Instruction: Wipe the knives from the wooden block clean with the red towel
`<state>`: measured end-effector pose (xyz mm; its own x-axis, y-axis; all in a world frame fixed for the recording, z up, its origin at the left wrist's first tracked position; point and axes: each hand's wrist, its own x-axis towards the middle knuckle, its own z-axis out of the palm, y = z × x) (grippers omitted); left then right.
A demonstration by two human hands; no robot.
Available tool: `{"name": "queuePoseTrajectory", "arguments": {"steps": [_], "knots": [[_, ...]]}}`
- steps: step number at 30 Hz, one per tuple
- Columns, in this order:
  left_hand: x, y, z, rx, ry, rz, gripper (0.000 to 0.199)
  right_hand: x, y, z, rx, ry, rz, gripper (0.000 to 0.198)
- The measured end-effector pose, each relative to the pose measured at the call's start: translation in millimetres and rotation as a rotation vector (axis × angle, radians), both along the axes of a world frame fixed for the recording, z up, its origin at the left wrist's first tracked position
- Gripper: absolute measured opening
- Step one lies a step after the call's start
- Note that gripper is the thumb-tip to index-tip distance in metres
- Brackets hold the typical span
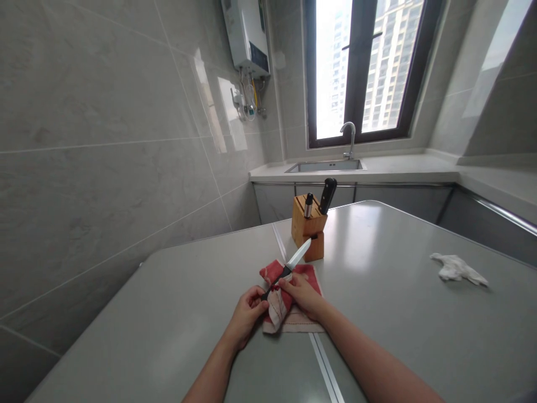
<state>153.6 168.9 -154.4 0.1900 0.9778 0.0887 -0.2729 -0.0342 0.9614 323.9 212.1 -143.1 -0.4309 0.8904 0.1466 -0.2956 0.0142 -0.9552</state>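
A kitchen knife (297, 254) with a black handle slants up and away over the table, its blade pointing at the knife block. My left hand (248, 313) is closed on the butt end of the handle. A red and white cloth (302, 324) lies partly spread on the table, with a fold of it around the handle. Fingers of my right hand (304, 295) pinch that fold against the handle near the blade. Just beyond the blade tip stands the wooden knife block (301, 224), which holds a large black-handled knife (328, 195) and a smaller black and silver handle (309, 205).
The grey table (188, 296) has a metal seam (323, 364) running through it. A crumpled white cloth (458, 269) lies at the right. Behind are a counter with a sink (302, 167) and faucet (351, 140). A tiled wall (126, 190) borders the left side.
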Motion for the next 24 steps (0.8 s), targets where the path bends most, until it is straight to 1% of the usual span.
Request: {"name": "queuePoseTrajectory", "arguments": {"steps": [5,12,15,20,24], "knots": [[-0.3,0.2,-0.8,-0.004,0.016,0.011,0.029,-0.1,-1.1,1.1,-0.023,-0.034,-0.062,0.035],[-0.6,0.2,-2.2,-0.020,0.044,0.028,0.029,2.3,-5.2,10.6,0.011,-0.055,-0.047,0.039],[-0.2,0.7,-1.1,-0.026,0.054,0.035,0.029,2.6,-5.6,11.3,0.018,-0.046,-0.049,0.042],[-0.5,1.3,-1.7,-0.027,0.038,0.028,0.028,1.5,-3.2,8.1,0.029,-0.016,-0.015,0.038],[-1.0,1.1,-3.3,-0.019,0.029,0.029,0.028,0.8,-2.5,7.7,0.042,-0.012,-0.024,0.034]]}}
